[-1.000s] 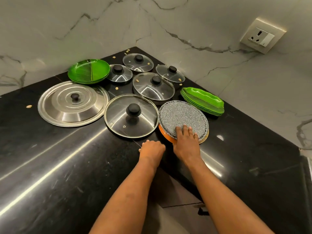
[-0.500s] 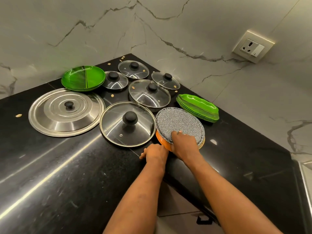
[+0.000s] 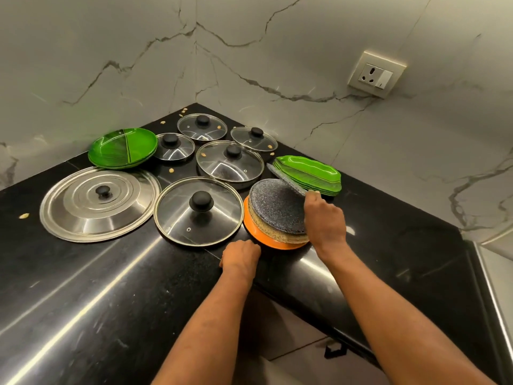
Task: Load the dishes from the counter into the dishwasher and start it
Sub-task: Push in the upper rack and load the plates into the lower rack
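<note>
I see the right hand [image 3: 323,218] pinching one speckled plate [image 3: 286,180], tilted above the plate stack [image 3: 274,215]; the left hand [image 3: 241,257] rests curled on the black surface [image 3: 83,287], its grip hidden from me.

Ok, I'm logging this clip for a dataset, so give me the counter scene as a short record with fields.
surface: black counter in a marble-walled corner
right hand: lifting the top speckled grey plate, tilted, off the plate stack
left hand: closed, resting on the counter at the stack's orange bottom plate
glass lids: five, black knobs, largest left of the stack
steel lid: far left
green dishes: round plates at back left, oblong trays behind the stack
debris: scattered crumbs
dishwasher: not in view
</note>
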Demonstrator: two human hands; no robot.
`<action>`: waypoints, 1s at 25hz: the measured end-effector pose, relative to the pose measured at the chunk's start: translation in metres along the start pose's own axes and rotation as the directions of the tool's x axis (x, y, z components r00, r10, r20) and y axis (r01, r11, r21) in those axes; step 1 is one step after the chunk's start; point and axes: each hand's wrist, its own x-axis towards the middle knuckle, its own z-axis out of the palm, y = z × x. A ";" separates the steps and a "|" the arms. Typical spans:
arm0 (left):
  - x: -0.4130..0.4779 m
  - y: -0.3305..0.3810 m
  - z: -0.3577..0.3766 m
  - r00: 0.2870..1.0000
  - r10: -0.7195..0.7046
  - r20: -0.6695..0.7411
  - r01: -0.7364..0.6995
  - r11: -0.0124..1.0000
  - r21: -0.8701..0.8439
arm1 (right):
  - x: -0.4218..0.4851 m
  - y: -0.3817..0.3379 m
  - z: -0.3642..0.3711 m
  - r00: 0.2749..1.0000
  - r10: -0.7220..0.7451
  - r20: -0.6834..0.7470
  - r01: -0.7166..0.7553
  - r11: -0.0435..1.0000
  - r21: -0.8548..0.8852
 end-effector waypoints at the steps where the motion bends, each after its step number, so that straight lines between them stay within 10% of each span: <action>1: -0.002 0.000 -0.001 1.000 0.000 -0.010 0.000 1.000 0.004 | -0.004 0.009 -0.004 0.999 0.049 -0.013 -0.048 0.995 0.088; 5: -0.012 0.000 -0.003 0.998 -0.022 -0.052 0.023 1.000 0.019 | -0.023 0.037 -0.012 0.895 0.443 -0.054 -0.367 0.798 0.478; 9: -0.024 0.004 -0.003 0.998 -0.039 -0.054 0.041 0.999 0.036 | -0.048 0.070 -0.003 0.639 0.755 0.148 -0.613 0.383 0.692; 16: -0.055 0.022 0.015 0.978 -0.205 0.040 0.209 0.969 -0.132 | -0.124 0.111 0.040 0.497 0.608 0.620 -0.587 -0.291 0.756; 25: -0.150 0.100 0.066 0.970 -0.181 -0.163 0.151 0.971 -0.183 | -0.244 0.135 0.038 0.455 0.471 0.756 -0.555 -0.514 0.654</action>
